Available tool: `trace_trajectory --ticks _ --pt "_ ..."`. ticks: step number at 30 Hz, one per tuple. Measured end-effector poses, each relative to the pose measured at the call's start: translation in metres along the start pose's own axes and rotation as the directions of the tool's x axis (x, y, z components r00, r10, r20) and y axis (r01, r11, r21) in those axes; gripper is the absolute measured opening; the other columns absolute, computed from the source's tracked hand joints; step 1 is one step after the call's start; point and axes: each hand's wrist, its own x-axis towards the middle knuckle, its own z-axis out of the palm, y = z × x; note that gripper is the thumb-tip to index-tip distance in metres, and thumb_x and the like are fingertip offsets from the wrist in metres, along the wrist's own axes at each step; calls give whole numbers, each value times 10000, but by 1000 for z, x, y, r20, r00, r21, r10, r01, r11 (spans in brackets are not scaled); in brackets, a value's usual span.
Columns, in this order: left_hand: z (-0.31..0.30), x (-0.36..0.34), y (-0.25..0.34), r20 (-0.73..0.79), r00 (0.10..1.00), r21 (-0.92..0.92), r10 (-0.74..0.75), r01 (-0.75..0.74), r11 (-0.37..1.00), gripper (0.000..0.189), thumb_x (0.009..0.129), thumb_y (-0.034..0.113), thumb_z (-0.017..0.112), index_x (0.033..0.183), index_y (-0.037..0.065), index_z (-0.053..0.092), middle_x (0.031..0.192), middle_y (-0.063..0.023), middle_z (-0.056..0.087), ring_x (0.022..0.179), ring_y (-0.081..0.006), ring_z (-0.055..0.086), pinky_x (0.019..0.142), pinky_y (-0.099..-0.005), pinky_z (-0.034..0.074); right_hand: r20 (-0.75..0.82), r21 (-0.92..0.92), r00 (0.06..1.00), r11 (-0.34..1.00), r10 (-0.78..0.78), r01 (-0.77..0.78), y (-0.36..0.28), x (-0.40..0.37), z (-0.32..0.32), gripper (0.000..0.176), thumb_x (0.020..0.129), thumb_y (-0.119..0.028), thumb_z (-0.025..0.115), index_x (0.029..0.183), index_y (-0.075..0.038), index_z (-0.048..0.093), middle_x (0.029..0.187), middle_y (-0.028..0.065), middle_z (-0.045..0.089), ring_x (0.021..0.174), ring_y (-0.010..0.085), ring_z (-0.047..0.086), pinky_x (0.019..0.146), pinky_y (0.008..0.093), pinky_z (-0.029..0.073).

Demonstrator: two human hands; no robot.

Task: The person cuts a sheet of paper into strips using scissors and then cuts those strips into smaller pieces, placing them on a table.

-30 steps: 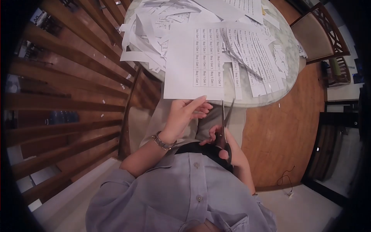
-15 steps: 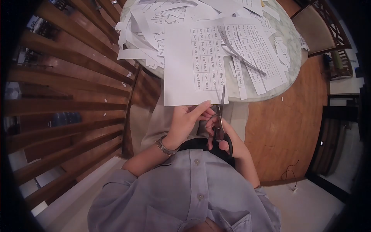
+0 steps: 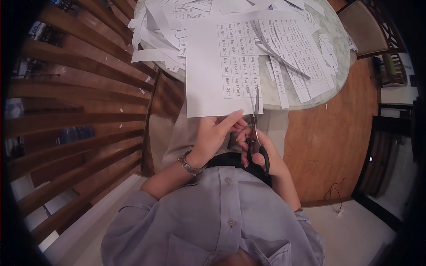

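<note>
My left hand (image 3: 218, 129) pinches the near edge of a white paper sheet (image 3: 204, 84) printed with a grid of "Buy 1 Get 1" boxes. In my right hand (image 3: 261, 148) is a pair of scissors (image 3: 256, 119) with black handles, thumb through one loop. The scissor blades point away from me and lie across the sheet's lower right, along the rightmost printed column. To the right of the blades, a cut strip of the sheet curls up and away. The sheet reaches over the near edge of the round marble table (image 3: 339, 66).
Loose paper strips and cut pieces (image 3: 155, 33) are piled at the table's left and back. More printed strips (image 3: 310, 71) lie on the right. Wooden slats (image 3: 80, 93) run along my left, and a chair (image 3: 368, 29) stands at the far right.
The scissor blades look slightly more spread than before. Sheet, table and papers appear a little higher in view, while both hands keep their grip.
</note>
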Motion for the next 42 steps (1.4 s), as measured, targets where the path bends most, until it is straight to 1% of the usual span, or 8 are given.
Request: trace_trajectory --ticks 4,9,12,18,20,22,27,42 --pt "-1 1 -1 9 1000 -2 2 -2 1000 173 789 127 543 857 -32 547 719 -83 568 635 -116 555 589 -220 461 -7 13 1000 1000 -26 26 1 1 1 483 672 -276 672 979 -29 394 757 22 369 555 71 431 478 198 401" --pt "2 2 -1 -25 1000 -25 2 -3 1000 179 787 132 549 855 -34 549 716 -81 570 629 -114 554 590 -219 462 -79 -28 996 999 34 -36 -5 1 6 313 708 -110 632 924 -32 419 699 2 385 528 61 432 441 181 379" --pt "2 4 -4 -35 999 -1 -6 6 1000 187 783 139 557 854 -33 550 717 -80 572 632 -111 553 591 -216 461 -118 -61 992 997 47 -55 -8 2 12 259 715 -86 619 883 -36 428 664 -11 387 502 52 427 420 178 364" --pt "2 4 -4 -27 1000 24 -17 18 1000 175 775 140 565 856 -15 554 733 -67 567 645 -110 551 598 -220 461 -224 -116 973 990 56 -84 -5 4 17 211 714 -72 611 799 -49 419 601 -27 385 441 39 415 387 172 339" --pt "1 4 -3 -17 1000 34 -13 14 999 155 773 130 564 857 0 556 741 -56 563 651 -113 550 605 -228 462 -227 -109 972 990 66 -93 -4 3 16 205 716 -70 607 789 -46 417 599 -23 394 423 42 412 372 172 333" --pt "1 5 -4 -26 999 22 -20 20 1000 200 780 148 563 860 -34 551 723 -75 572 642 -105 547 600 -214 455 -232 -102 970 990 75 -101 -3 3 16 199 718 -68 603 779 -44 415 598 -19 402 405 45 410 358 171 327" --pt "0 5 -2 -18 1000 30 -21 21 999 201 780 148 561 865 -33 549 728 -73 570 648 -104 544 600 -216 453 -239 -90 967 990 88 -112 -6 3 18 176 736 -53 576 759 -30 403 592 -10 414 378 60 436 314 186 318" --pt "-1 5 -1 -5 999 8 -37 37 999 171 760 140 574 856 0 551 755 -55 561 650 -112 543 595 -236 456 -240 -92 964 986 115 -140 -8 1 19 159 783 -75 529 737 -26 385 503 -6 415 327 60 405 302 189 310"
